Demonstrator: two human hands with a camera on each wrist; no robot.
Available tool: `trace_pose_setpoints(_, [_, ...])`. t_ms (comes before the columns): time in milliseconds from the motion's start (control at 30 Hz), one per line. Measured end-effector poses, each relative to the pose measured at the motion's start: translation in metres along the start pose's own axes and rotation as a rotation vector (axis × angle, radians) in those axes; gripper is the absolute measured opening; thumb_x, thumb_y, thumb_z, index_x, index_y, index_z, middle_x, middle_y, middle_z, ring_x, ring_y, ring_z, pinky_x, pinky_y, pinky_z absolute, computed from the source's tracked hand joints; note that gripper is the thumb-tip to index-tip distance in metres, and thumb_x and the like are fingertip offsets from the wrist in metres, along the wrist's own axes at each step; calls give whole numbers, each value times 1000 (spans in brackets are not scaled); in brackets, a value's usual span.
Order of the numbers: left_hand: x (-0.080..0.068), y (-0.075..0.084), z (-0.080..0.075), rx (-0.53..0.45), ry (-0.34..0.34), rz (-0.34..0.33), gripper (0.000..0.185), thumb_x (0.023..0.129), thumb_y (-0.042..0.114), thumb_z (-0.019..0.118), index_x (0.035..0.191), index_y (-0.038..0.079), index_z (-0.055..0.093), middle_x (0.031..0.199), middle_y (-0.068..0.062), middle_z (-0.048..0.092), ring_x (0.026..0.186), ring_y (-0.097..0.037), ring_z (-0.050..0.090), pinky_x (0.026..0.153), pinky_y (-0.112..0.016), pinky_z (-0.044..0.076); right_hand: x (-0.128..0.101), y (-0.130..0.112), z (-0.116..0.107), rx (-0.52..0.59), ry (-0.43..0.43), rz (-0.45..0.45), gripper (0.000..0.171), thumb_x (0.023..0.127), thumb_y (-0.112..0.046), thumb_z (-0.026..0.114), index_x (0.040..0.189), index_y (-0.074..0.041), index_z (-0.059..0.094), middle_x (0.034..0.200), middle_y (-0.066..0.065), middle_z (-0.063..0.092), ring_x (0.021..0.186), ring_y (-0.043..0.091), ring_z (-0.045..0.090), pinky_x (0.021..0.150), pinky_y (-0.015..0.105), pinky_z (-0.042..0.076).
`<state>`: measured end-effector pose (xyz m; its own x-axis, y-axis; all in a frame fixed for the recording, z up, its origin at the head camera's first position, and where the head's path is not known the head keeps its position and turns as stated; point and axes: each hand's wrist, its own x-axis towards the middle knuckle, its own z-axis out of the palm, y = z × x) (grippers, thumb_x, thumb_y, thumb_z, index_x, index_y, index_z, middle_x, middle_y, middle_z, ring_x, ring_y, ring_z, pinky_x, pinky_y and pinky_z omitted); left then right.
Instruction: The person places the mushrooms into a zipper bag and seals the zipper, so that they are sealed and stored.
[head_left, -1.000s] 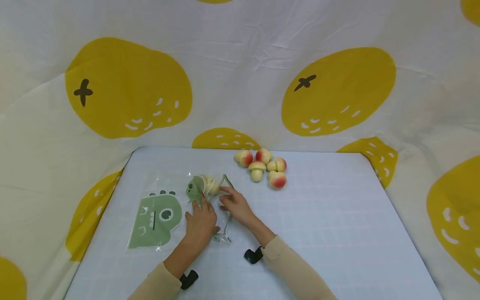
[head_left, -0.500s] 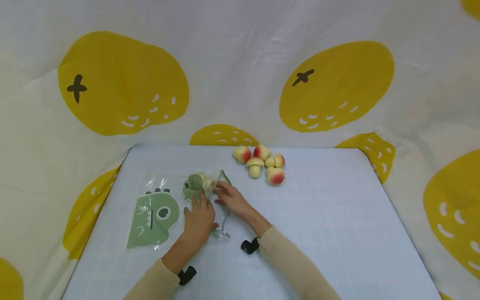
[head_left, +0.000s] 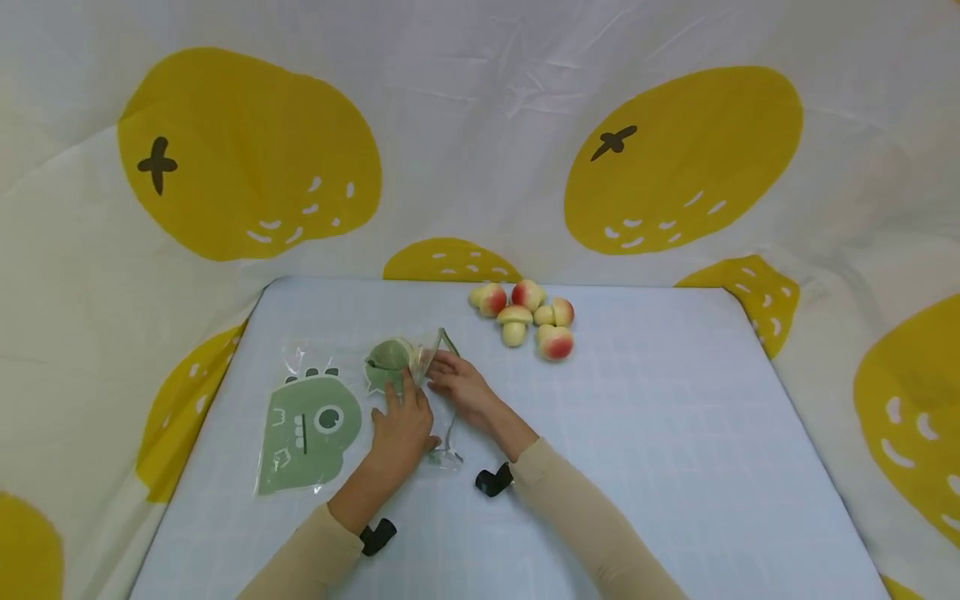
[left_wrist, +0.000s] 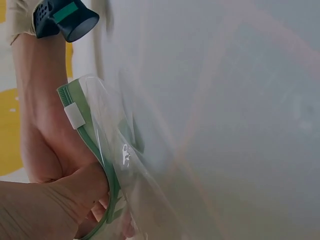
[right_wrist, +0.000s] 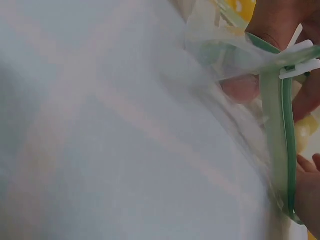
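Head view: both hands work a clear zip bag (head_left: 411,375) with a green dinosaur print, lying left of the worktop (head_left: 675,467) middle. Left hand (head_left: 401,429) rests on the bag, fingers curled over its plastic. Right hand (head_left: 457,385) pinches the bag's mouth edge. Something pale shows inside, likely one mushroom toy, not sure. Five mushroom toys (head_left: 525,321) sit loose near the far edge, well apart from the bag, so bagging looks barely begun. A second dinosaur bag (head_left: 307,429) lies flat towards the left edge, apparently empty. Left wrist view: the green zip strip with its white slider (left_wrist: 76,115) stands open against the right forearm; the left thumb presses on it. Right wrist view: zip strip (right_wrist: 280,150) spread open, right fingertips (right_wrist: 305,190) on its edge, contents blurred.
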<state>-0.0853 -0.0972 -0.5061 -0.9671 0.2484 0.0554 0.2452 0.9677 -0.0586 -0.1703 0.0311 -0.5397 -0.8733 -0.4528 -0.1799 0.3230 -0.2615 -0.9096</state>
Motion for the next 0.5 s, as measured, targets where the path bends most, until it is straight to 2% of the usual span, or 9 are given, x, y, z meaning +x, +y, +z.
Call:
trace_pose_setpoints(133, [0, -1, -2, 1, -11, 3, 97, 66, 51, 90, 131, -13, 55, 149, -35, 34, 126, -54, 44, 73, -64, 51, -2, -2, 2, 10, 15, 11, 49, 99, 7, 44, 148, 9, 34, 146, 29, 45, 134, 32, 46, 109, 45, 36])
trace_pose_setpoints(267, [-2, -2, -4, 20, 18, 10, 95, 63, 50, 92, 128, -11, 58, 150, -34, 35, 127, -54, 43, 74, -64, 50, -2, -2, 6, -23, 16, -3, 55, 95, 10, 45, 148, 7, 35, 145, 28, 47, 132, 29, 46, 110, 42, 34])
trace_pose_setpoints(367, [-2, -2, -6, 33, 45, 23, 92, 62, 48, 92, 124, -11, 60, 150, -32, 35, 127, -54, 43, 73, -64, 50, -1, 0, 9, -63, 2, -4, 59, 92, 12, 45, 150, 3, 36, 144, 24, 50, 136, 27, 43, 113, 40, 28])
trace_pose_setpoints(500, [-2, -3, -7, 39, 48, 28, 90, 62, 48, 92, 122, -11, 61, 151, -30, 35, 126, -54, 43, 72, -64, 50, 1, 2, 13, -100, -25, 6, 62, 91, 13, 44, 151, 3, 35, 146, 22, 49, 141, 26, 37, 116, 40, 21])
